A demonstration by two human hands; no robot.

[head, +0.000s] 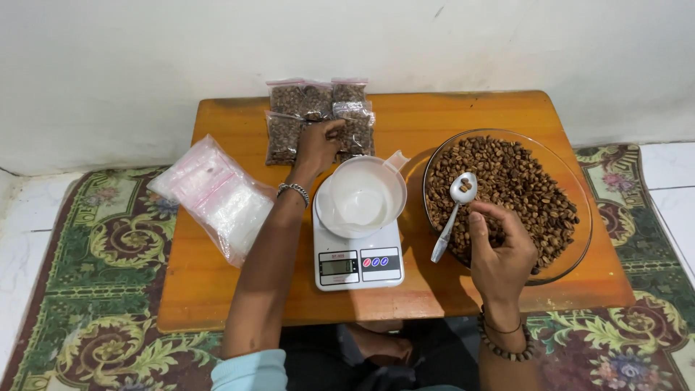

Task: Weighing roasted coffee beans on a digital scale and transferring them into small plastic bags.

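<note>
The right hand (499, 257) pinches one spoon (455, 210) near the middle of its handle, fingers closed around it. The spoon's bowl carries a few beans, about three, and hovers over a glass bowl (579, 239) filled with beans (528, 195), too many to count. The bowl sits at the right of a low wooden table (217, 289).

The left hand (318, 145) reaches to the table's far edge, its fingers curled down onto a cluster of filled bags (289, 123). About four bags show, overlapping; whether the hand grips one or only presses on it cannot be told.

Between the two hands stands one white scale (358, 264) with one empty white cup (362, 197) on its platform, just beside the bowl. At the table's left lies one stack of empty clear bags (217, 195), count unclear. One patterned rug (94, 289) lies under the table.

The left wrist wears one metal bracelet (294, 190); the right wrist wears two beaded bands (503, 340).
</note>
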